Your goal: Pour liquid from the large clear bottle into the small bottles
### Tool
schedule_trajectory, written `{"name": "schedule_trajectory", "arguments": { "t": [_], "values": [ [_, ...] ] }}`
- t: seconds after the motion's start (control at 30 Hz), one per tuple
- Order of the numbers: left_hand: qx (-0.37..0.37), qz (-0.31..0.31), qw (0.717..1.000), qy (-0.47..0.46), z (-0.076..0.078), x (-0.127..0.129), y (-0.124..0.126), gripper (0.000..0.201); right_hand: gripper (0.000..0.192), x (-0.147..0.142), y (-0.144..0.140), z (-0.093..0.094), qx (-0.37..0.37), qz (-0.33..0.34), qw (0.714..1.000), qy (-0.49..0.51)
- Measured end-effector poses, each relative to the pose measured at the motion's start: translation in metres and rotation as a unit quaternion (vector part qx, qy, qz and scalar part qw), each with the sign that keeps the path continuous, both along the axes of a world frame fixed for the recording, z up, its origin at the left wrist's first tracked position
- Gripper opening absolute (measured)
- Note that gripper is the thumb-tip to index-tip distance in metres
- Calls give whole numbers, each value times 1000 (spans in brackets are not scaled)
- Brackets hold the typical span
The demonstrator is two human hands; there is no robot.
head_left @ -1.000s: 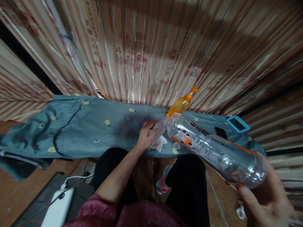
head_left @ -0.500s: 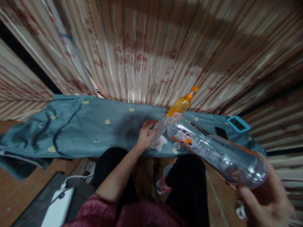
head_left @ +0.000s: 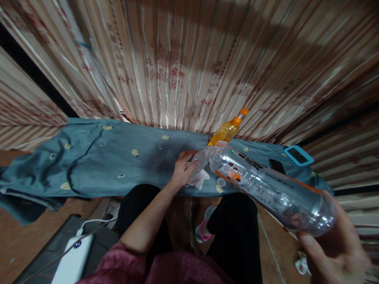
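**Clear bottle held slanted over the bench**

A blue-grey patterned cloth [head_left: 97,165] drapes the bench, soft and creased, before striped satin curtains [head_left: 189,59]. Above it slants a large clear plastic bottle [head_left: 266,189], ribbed and glossy, with an orange-edged label, its base toward the camera and its neck down by the bench edge. The right hand [head_left: 334,252] cups the base, its grip wrapped around it. The left hand [head_left: 182,169], arm outstretched, closes its grip on the bottle's neck, just above a crumpled white tissue [head_left: 199,179]. An orange drink bottle [head_left: 226,132] stands behind.
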State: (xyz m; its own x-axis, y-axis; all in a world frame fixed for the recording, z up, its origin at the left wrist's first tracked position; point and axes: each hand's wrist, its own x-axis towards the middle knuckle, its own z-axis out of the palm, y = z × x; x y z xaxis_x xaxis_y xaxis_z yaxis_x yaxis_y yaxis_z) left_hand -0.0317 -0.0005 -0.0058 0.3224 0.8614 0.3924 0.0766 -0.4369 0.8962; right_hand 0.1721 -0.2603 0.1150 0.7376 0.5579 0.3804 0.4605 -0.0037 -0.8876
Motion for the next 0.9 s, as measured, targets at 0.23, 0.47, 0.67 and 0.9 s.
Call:
{"name": "schedule_trajectory", "arguments": {
  "t": [0.23,0.47,0.67,0.9],
  "values": [
    [9,-1,1000,1,0,0,0,39,95,3,-2,0,-15,-6,1000,-4],
    [0,-7,1000,1,1,0,0,40,92,10,-2,-3,-4,10,1000,-29],
    [8,-1,1000,4,0,0,0,39,91,9,-2,-4,-9,6,1000,-29],
    [-1,-2,1000,0,0,0,0,41,97,10,-4,-3,-27,-2,999,-21]
  ]
}}
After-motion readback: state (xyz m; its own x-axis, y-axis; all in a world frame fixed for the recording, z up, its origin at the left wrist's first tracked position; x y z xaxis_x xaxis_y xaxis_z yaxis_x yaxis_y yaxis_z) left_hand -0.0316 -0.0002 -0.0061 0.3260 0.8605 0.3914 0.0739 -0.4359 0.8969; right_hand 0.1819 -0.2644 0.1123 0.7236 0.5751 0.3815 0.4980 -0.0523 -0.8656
